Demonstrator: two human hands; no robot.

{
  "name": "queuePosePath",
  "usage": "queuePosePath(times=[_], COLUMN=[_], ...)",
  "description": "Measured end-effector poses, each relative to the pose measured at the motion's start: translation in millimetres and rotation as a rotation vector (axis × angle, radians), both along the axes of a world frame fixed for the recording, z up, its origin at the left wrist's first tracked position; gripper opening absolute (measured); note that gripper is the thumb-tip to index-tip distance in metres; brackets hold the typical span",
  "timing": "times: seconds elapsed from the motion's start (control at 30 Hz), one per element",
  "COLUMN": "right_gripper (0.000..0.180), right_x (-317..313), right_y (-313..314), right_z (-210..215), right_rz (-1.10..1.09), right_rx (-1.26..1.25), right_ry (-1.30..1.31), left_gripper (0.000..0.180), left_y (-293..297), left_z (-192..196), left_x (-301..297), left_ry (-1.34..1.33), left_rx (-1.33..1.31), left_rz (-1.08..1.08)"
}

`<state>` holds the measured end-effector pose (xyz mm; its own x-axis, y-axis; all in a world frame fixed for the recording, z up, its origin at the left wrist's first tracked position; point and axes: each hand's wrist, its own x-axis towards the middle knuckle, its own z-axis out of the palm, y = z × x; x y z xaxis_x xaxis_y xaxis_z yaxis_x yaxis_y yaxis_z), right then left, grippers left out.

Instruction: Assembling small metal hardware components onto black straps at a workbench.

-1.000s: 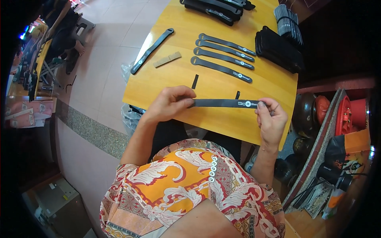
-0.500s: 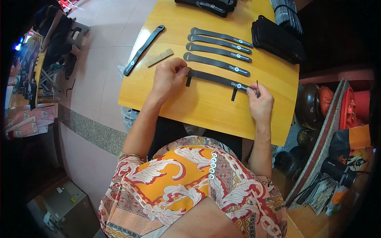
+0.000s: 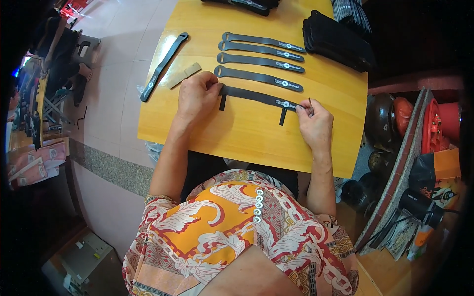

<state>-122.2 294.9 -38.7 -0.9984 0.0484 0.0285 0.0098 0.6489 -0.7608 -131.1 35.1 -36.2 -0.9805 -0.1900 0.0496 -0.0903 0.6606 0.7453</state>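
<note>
A dark grey strap (image 3: 254, 95) with a pale printed label is stretched between my two hands near the middle of the yellow table. My left hand (image 3: 197, 96) pinches its left end, hiding that tip. The right end sits in the closed fingers of my right hand (image 3: 315, 126), where a thin dark tip sticks up. Two short black strips, one near the left end (image 3: 222, 102) and one under the label (image 3: 283, 117), extend from the strap's near edge; I cannot tell if they are attached. Beyond lie several similar straps (image 3: 261, 62), side by side, with slotted left ends.
Another strap (image 3: 164, 66) lies slanted near the table's left edge, beside a flat tan piece (image 3: 184, 75). Black stacked pieces (image 3: 335, 42) and a banded grey bundle (image 3: 351, 16) occupy the far right. Dark jars (image 3: 382, 122) stand right of the table. Another person (image 3: 74, 74) sits at far left.
The whole view has shifted slightly, so the table and straps appear further left. Both hands keep their hold on the strap, with little change between them.
</note>
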Motion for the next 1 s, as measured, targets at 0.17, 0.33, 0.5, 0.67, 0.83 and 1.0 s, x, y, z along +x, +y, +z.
queuePosePath(times=[0.17,0.33,0.5,0.67,0.83,1.0], right_gripper=[0.011,0.017,0.023,0.02,0.02,0.02], right_x=[-3.1,-4.1,-5.2,-15.7,-36.4,-38.9], right_y=[-2.9,-6.6,-3.5,6.0,1.5,-0.9], right_z=[6.7,9.2,23.0,19.0,11.5,3.0], right_rz=[0.003,0.034,0.038,0.065,0.147,0.173], right_rx=[0.04,0.255,0.249,0.235,0.325,0.326], right_ry=[-0.1,-0.02,-0.157,0.078,0.218,0.154], left_gripper=[0.012,0.015,0.014,0.01,0.012,0.01], left_y=[-2.2,-3.1,-9.2,-11.1,-3.8,-4.2], left_z=[-1.6,-0.5,2.7,-2.5,-4.0,-9.5], left_x=[-1.0,-0.1,2.2,-7.3,-20.9,-22.9], left_ry=[-0.008,0.053,-0.016,0.225,0.164,0.177], left_rx=[-0.077,-0.231,-0.279,-0.314,-0.373,-0.336], left_rz=[-0.029,-0.004,-0.031,-0.029,-0.09,-0.112])
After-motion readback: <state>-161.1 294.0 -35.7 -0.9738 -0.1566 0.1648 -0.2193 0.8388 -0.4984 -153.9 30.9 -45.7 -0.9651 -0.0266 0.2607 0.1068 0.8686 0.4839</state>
